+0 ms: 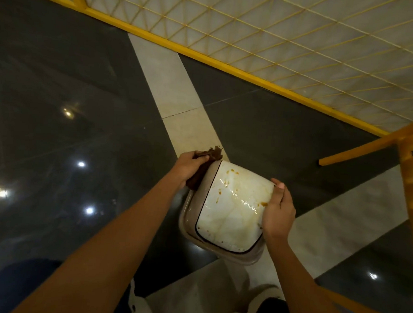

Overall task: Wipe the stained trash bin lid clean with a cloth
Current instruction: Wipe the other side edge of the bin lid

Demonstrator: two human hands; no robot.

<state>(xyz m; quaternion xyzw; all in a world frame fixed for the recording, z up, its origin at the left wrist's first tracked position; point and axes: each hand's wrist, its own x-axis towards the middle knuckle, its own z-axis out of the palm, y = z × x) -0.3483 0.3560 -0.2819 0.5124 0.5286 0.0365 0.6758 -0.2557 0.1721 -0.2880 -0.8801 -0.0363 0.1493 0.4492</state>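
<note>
Your right hand [279,206] is curling over the 3 o'clock edge of the trash bin lid [231,212], steadying it at 6 o'clock in view. Your left hand [188,166] is clutching the brown cloth [198,173] at the lid's 10 o'clock corner, seemingly touching the rim, readying the wipe.

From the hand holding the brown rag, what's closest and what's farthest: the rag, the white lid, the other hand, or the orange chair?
1. The brown rag: gripped in the left hand.
2. The white lid: just to the right, against the rag.
3. The right hand: holding the lid's far edge.
4. The orange chair: far right.
</note>
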